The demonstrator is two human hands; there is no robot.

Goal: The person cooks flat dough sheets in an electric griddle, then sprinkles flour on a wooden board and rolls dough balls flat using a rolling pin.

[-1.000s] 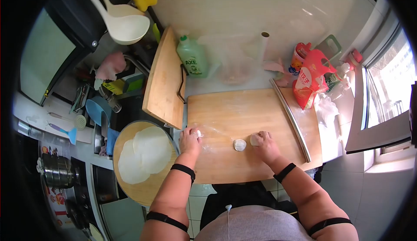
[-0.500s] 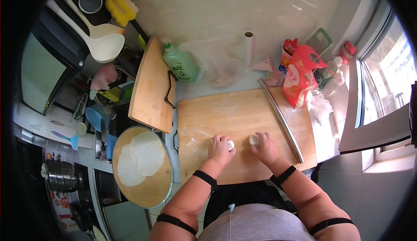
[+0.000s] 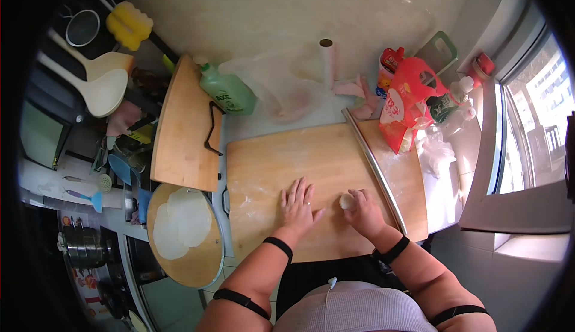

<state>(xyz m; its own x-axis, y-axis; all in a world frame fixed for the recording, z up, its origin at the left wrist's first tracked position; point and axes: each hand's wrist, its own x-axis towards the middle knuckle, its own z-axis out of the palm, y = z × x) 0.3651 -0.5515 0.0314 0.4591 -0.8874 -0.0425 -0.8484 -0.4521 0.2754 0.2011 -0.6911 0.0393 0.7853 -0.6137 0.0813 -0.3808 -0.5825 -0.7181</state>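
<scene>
My left hand (image 3: 297, 208) lies palm down on the wooden board (image 3: 299, 158), fingers stretched out; whatever is under the palm is hidden. To its right, my right hand (image 3: 363, 211) has its fingers bent round a small pale dough piece (image 3: 347, 201) resting on the board. White flour dusts the board's left part. A long metal rod (image 3: 376, 172) lies slanted across the board, right of my right hand. On a round wooden board (image 3: 215, 248) at the left, thin pale dough sheets (image 3: 182, 221) lie overlapping.
An upright wooden board (image 3: 188, 128) stands at the back left beside a green bottle (image 3: 229, 92). A red bag (image 3: 404, 107) and clear plastic (image 3: 437, 152) sit at the back right. An open window (image 3: 533, 122) is on the right, and a pot (image 3: 84, 247) at the far left.
My left hand moved right from the board's left part, then flattened over the dough piece it held. One round piece between the hands is out of sight. The view has shifted.
</scene>
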